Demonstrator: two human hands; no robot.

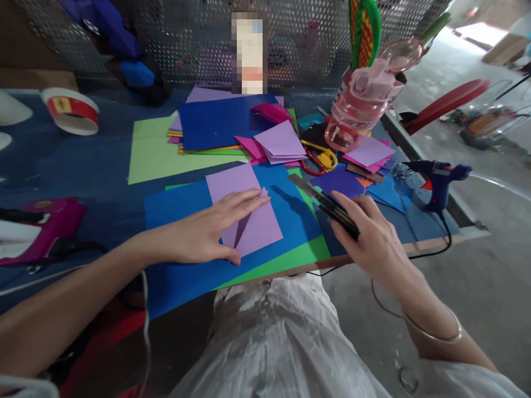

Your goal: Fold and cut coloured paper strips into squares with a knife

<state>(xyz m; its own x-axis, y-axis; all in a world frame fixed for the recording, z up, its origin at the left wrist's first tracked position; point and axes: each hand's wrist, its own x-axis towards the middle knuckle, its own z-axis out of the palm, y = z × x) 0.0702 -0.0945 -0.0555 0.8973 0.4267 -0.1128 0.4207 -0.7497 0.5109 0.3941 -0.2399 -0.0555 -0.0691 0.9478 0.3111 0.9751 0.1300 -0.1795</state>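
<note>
My left hand (207, 229) lies flat on a folded lilac paper sheet (257, 221), fingers together and pressing down along its fold. The sheet rests on a large blue sheet (290, 210) with a green sheet (282, 260) under it near the table's front edge. To the right, my right hand (365, 232) grips a dark metal ruler (321, 199) that points away to the upper left, its tip above the blue sheet. A thin bangle circles my right wrist.
A stack of coloured papers (219, 124) and folded lilac squares (282, 142) lie farther back. Yellow-red scissors (317, 157), a pink water bottle (360, 108), a blue glue gun (435, 177), a tape roll (72, 110) and a magenta tool (50, 226) surround the work spot. A mesh panel backs the table.
</note>
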